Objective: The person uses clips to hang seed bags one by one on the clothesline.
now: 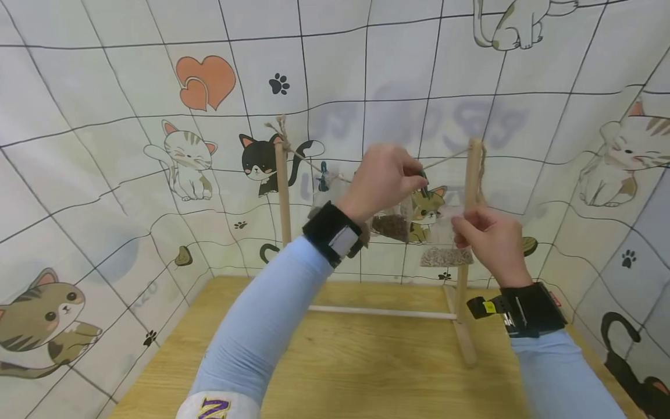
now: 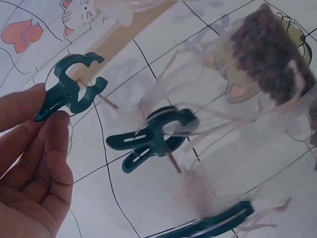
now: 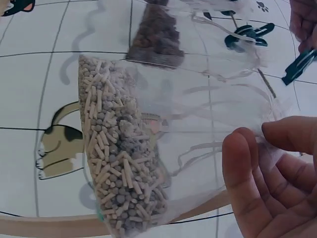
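Between thumb and fingertips, my left hand (image 1: 384,180) pinches the handles of a dark green clip (image 2: 65,91) near the rope (image 1: 447,158). I cannot tell whether its jaws touch the rope. My right hand (image 1: 492,238) grips the gathered top of a sheer drawstring bag (image 3: 119,144), whose lower part is full of pale pellets. The bag hangs below and left of that hand, beside the right post. Another green clip (image 2: 161,131) sits on the rope by a sheer bag of dark brown pieces (image 2: 270,54). Farther left on the rope is a further green clip (image 1: 323,176).
Two wooden posts, left (image 1: 284,201) and right (image 1: 473,174), carry the rope. A pale crossbar (image 1: 384,313) runs low between them. The stand rests on a wood-grain table (image 1: 335,361), with a cat-print cloth wall (image 1: 335,70) behind and at the sides.
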Demonstrator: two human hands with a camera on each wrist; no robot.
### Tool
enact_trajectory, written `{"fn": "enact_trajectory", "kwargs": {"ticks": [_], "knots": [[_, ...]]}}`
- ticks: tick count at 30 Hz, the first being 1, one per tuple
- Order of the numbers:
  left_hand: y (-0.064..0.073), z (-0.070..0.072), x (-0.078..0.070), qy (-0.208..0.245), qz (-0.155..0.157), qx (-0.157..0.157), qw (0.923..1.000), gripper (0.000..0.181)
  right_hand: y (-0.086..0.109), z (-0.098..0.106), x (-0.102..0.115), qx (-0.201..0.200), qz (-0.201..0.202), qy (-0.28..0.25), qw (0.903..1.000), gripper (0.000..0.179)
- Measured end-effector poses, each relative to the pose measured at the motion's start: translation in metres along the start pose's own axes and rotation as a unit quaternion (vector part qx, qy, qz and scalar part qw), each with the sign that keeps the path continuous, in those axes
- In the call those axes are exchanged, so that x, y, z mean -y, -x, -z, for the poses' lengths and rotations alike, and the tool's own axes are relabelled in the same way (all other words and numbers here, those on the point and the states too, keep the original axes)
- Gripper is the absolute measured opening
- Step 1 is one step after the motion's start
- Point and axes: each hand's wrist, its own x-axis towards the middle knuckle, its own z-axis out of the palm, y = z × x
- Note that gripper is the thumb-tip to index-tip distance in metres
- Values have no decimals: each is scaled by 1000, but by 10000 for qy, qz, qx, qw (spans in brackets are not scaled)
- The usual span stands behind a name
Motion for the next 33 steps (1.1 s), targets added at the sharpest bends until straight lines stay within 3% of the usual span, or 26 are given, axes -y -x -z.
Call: {"fn": "enact_trajectory", "kwargs": {"ticks": [4, 9, 14, 23, 33], "knots": [[-21, 6, -1, -295, 235, -22, 9993, 14, -14, 5, 14, -201, 5, 304, 9993, 30], [-41, 9, 1, -698, 344, -183, 9968, 14, -29, 5, 28, -403, 151, 316, 9986, 29], [-55, 8, 4, -624, 680, -252, 9954, 12, -38, 5, 34, -623, 186, 298, 9974, 25], [-64, -1, 11, -297, 1382, 38, 9900, 11, -51, -1, 44, -887, -68, 363, 9954, 28], [-66, -3, 16, -38, 1595, 186, 9870, 12, -58, -8, 48, -1280, -205, 295, 9911, 25]]}}
